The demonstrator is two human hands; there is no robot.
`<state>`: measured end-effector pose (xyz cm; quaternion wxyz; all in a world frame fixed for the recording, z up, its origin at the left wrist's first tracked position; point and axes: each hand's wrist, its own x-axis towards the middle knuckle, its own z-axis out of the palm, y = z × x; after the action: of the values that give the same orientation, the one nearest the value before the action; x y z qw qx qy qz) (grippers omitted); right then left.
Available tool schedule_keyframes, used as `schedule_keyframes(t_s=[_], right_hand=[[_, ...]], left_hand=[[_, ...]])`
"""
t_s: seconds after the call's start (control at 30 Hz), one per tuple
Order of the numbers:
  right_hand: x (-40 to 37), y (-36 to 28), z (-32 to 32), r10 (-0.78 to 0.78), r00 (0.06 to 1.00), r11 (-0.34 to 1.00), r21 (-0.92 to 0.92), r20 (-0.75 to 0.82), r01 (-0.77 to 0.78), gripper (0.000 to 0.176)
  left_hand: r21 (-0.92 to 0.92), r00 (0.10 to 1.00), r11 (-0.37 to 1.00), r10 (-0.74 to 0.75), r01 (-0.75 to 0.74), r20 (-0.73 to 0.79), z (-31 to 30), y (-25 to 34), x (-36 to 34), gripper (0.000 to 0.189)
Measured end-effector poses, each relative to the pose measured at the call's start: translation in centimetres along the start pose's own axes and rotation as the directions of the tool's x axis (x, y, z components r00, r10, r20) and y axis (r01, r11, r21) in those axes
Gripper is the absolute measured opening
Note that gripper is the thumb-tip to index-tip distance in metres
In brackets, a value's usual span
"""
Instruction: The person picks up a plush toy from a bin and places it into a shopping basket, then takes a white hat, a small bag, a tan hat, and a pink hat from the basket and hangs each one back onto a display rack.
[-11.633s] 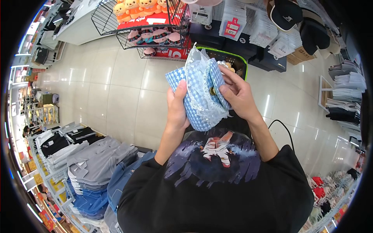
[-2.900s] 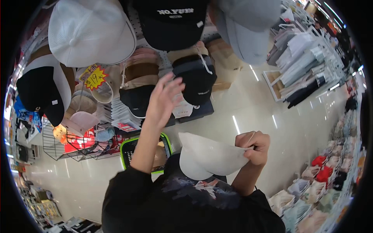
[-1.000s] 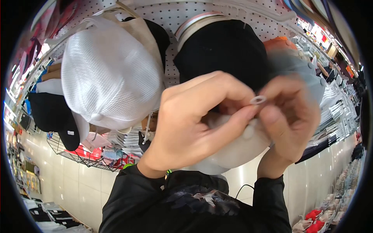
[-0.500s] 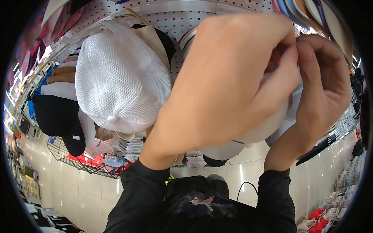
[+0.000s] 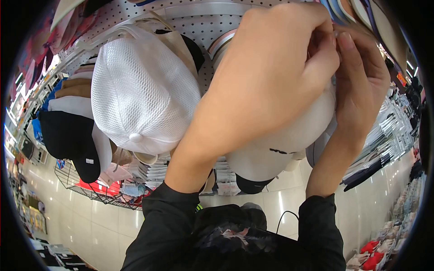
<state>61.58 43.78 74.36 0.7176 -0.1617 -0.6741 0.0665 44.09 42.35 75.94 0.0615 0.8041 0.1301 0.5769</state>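
My left hand point(image 5: 266, 77) reaches across the middle at close range, its fingers curled and the thumb pressed against them. Beside it, my right hand point(image 5: 361, 86) has thumb and fingers pinched together, the fingertips of both hands almost meeting. Whatever is between them is too small or too hidden to name. Just behind and below my left hand hangs a pale cap point(image 5: 289, 135) with small dark lettering, partly covered by the hand. To the left hangs a white mesh cap point(image 5: 140, 99) with a button on its crown, close to my left wrist.
A white pegboard point(image 5: 208, 27) stands behind the caps. At the left hangs a black cap point(image 5: 68, 140) above a wire basket point(image 5: 97, 194). Brims of other hats point(image 5: 357, 13) jut in at the upper right. Shiny floor tiles point(image 5: 104, 226) show below.
Both hands have moved slightly up and to the left, still pinched close together. More of the pale cap and its dark lettering now shows beneath my left hand.
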Motion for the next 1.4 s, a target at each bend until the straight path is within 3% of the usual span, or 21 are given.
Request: schedule_keyframes(t_s=[0.13,0.23,0.3,0.33,0.37,0.43,0.47,0.5,0.57,0.6,0.67,0.73,0.8,0.87,0.93,1.07,1.17,1.27,1.3,1.37,1.4], right_hand=[[0.4,0.1,-1.0,0.125,0.984,0.976,0.16,0.127,-0.145,0.018],[0.7,0.5,-0.5,0.096,0.979,0.974,0.188,0.18,-0.13,0.021],[0.2,0.2,1.5,0.218,0.972,0.96,0.162,0.093,-0.23,0.015],[-0.1,-0.1,2.6,0.325,0.946,0.935,0.148,0.009,-0.322,0.01],[-0.5,-0.6,3.0,0.335,0.942,0.932,0.145,0.001,-0.332,0.01],[-0.8,-1.5,3.6,0.33,0.944,0.944,0.014,0.016,-0.33,0.01],[-1.3,-0.8,4.4,0.232,0.969,0.957,-0.156,-0.086,-0.243,0.009],[-1.9,0.4,4.4,0.237,0.967,0.956,-0.156,-0.089,-0.248,0.009],[-2.6,2.5,3.9,-0.239,0.971,0.846,-0.49,-0.001,0.208,0.012],[-3.9,1.4,2.8,0.081,0.992,0.906,-0.423,0.098,-0.032,0.029],[-5.5,1.6,2.3,0.076,0.99,0.886,-0.463,0.119,-0.013,0.034],[-6.8,2.9,1.7,0.077,0.982,0.892,-0.451,0.173,0.009,0.052],[-7.8,3.5,1.0,0.062,0.988,0.902,-0.432,0.14,0.004,0.046],[-8.9,3.8,0.5,0.036,0.995,0.91,-0.414,0.098,0.008,0.042],[-10.1,3.7,0.0,0.168,0.98,0.926,-0.358,0.106,-0.12,0.059],[-12.6,2.8,0.4,0.185,0.982,0.913,-0.373,0.026,-0.163,0.06],[-16.0,2.8,0.1,0.327,0.945,0.894,-0.329,0.012,-0.305,0.062],[-20.7,1.8,-0.5,0.548,0.836,0.726,-0.471,-0.043,-0.5,0.064],[-22.4,0.9,-0.7,0.559,0.828,0.717,-0.475,-0.044,-0.51,0.064],[-25.7,-0.8,-1.5,0.548,0.835,0.616,-0.695,0.04,-0.371,0.064],[-28.1,-1.6,-2.0,0.576,0.818,0.597,-0.688,0.01,-0.412,0.065]], left_hand=[[0.05,1.0,0.999,-0.021,0.02,0.0,-0.3,0.3,0.0,0.017],[0.089,0.999,0.995,-0.043,0.042,0.006,-0.6,0.4,0.0,0.017],[0.11,0.998,0.992,-0.062,0.059,0.018,-0.8,0.3,0.0,0.018],[-0.126,0.999,0.991,0.032,-0.036,-0.037,-0.8,-0.7,-0.5,0.016],[-0.134,0.999,0.991,0.024,-0.028,-0.028,-0.6,-1.5,-0.5,0.016],[-0.218,0.986,0.962,-0.166,0.166,0.021,-0.4,-1.7,0.1,0.016],[-0.147,0.913,0.906,-0.407,0.398,-0.036,0.7,-1.3,0.2,0.016],[-0.147,0.912,0.904,-0.41,0.402,-0.032,0.9,-2.2,-0.3,0.016],[-0.109,0.982,0.994,-0.016,-0.005,-0.186,1.5,-5.1,-2.1,0.015],[-0.115,0.983,0.993,-0.013,-0.008,-0.182,1.5,-5.3,-2.7,0.015],[0.045,0.97,0.994,0.11,-0.102,-0.218,1.3,-5.4,-4.2,0.025],[0.07,0.971,0.99,0.133,-0.121,-0.199,1.4,-7.7,-5.1,0.034],[0.1,0.974,0.987,0.139,-0.122,-0.179,2.0,-8.8,-6.8,0.042],[0.132,0.948,0.99,0.087,-0.048,-0.306,2.9,-9.0,-8.2,0.037],[0.126,0.964,0.992,0.029,0.005,-0.265,2.8,-9.1,-9.8,0.046],[0.133,0.959,0.976,-0.133,0.17,-0.25,3.3,-8.4,-13.1,0.061],[0.129,0.946,0.958,-0.218,0.254,-0.242,4.0,-7.6,-15.8,0.067],[0.196,0.882,0.865,-0.423,0.461,-0.209,4.9,-5.4,-19.9,0.064],[0.232,0.824,0.792,-0.529,0.565,-0.204,5.2,-4.5,-21.9,0.064],[0.251,0.817,0.778,-0.553,0.576,-0.161,5.5,-2.1,-26.7,0.063],[0.275,0.817,0.772,-0.565,0.573,-0.118,5.4,-0.7,-29.6,0.062]])
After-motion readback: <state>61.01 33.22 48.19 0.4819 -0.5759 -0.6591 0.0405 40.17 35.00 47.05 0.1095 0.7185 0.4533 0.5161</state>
